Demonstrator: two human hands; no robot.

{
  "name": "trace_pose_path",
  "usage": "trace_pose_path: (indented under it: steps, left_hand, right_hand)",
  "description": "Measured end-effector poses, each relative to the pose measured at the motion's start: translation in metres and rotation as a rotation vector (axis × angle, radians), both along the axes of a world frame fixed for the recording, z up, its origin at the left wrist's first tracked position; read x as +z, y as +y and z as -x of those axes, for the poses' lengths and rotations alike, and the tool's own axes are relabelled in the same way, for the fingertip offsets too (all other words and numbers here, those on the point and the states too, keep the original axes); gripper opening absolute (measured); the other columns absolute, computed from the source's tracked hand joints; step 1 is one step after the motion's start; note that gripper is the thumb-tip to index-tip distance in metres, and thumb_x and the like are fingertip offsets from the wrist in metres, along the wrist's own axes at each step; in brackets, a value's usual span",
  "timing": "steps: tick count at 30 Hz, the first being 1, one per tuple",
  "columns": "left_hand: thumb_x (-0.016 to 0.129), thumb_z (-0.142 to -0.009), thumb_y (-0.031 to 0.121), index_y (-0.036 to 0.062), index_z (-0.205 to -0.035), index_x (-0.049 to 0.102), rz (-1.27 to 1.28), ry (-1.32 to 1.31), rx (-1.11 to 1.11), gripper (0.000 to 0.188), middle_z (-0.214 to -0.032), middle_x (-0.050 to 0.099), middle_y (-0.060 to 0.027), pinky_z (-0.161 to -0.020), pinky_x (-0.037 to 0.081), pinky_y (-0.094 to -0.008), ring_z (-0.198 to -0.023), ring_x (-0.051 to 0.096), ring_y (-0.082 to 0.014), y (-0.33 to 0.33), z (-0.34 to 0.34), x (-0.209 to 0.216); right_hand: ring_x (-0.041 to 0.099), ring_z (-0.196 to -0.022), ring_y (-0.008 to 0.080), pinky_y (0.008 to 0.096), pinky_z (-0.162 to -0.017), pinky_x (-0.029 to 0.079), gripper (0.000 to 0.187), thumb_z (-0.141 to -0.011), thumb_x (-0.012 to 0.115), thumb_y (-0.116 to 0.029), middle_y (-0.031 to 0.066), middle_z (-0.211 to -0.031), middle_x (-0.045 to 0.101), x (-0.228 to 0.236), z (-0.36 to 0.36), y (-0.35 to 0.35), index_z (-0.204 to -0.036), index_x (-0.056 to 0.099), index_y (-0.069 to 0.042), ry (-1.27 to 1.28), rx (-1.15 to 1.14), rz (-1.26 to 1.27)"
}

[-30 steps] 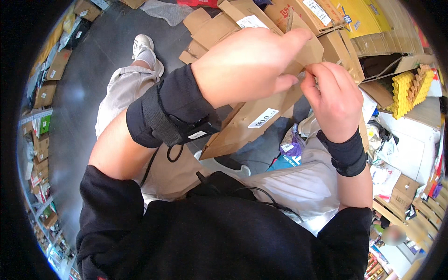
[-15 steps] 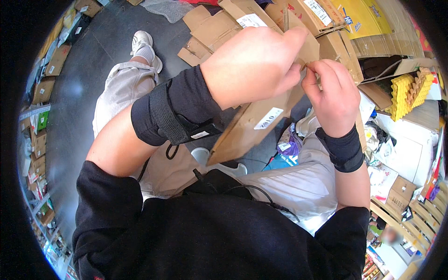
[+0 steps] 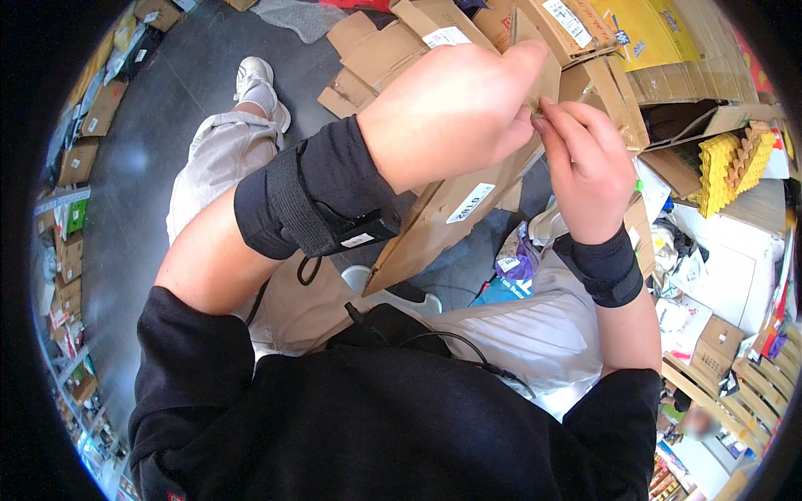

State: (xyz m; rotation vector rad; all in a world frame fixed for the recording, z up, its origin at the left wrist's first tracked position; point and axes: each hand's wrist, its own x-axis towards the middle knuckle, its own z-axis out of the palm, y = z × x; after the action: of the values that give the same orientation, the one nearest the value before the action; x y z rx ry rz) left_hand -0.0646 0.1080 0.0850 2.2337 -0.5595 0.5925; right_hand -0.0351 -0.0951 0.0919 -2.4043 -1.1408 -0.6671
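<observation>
A brown cardboard box (image 3: 434, 219) with a white label is held tilted above my lap. My left hand (image 3: 459, 113) is closed at its upper edge, the fingertips mostly turned out of sight. Close beside it, my right hand (image 3: 589, 167) pinches thumb and forefinger together at the same edge. Whatever sits in that pinch is too small to make out. Both wrists wear black bands, and a small black device is strapped to the left one.
Opened cardboard boxes (image 3: 380, 63) lie beyond my hands. At right are a yellow carton (image 3: 656, 33), yellow egg-crate foam (image 3: 735, 167) and a wooden pallet (image 3: 718, 409). A purple bag (image 3: 520, 259) lies by my right leg. Shelves with packages (image 3: 67, 267) line the left.
The box has swung slightly, its label now lower left of where it was. My right hand has shifted a little left, fingertips still meeting beside my left hand.
</observation>
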Motion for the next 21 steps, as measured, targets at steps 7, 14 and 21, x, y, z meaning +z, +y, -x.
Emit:
trace_pose_path:
  steps: [7, 14, 21]
  left_hand:
    - [0.07, -0.081, 0.013, 0.001, -0.133, 0.053, -0.019, 0.021, 0.004, 0.056, -0.071, 0.064, -0.0206, -0.056, 0.052, -0.0455, -0.061, 0.065, -0.0367, 0.0, 0.001, 0.001]
    - [0.07, -0.081, 0.012, -0.0002, -0.132, 0.052, 0.006, -0.015, -0.015, 0.056, -0.074, 0.064, -0.0217, -0.057, 0.052, -0.0463, -0.063, 0.065, -0.0375, -0.002, -0.001, -0.002]
    - [0.07, -0.081, 0.012, -0.0002, -0.132, 0.052, -0.003, 0.012, 0.002, 0.055, -0.071, 0.063, -0.0216, -0.057, 0.052, -0.0467, -0.062, 0.065, -0.0383, -0.005, 0.001, 0.0]
  right_hand:
    - [0.068, -0.079, 0.0249, 0.0332, -0.068, 0.056, 0.023, -0.076, 0.077, -0.001, 0.0067, -0.092, 0.067, 0.002, -0.005, -0.001, -0.099, 0.073, -0.005, -0.057, 0.037, 0.022]
    - [0.067, -0.073, 0.0248, 0.0329, -0.063, 0.054, 0.02, -0.074, 0.077, -0.004, 0.0064, -0.088, 0.065, 0.01, -0.002, 0.004, -0.093, 0.07, -0.006, -0.106, 0.048, 0.064]
    - [0.065, -0.071, 0.0239, 0.0332, -0.06, 0.053, 0.023, -0.068, 0.077, -0.007, 0.0053, -0.085, 0.062, 0.007, -0.008, 0.004, -0.088, 0.066, -0.007, -0.187, 0.09, 0.087]
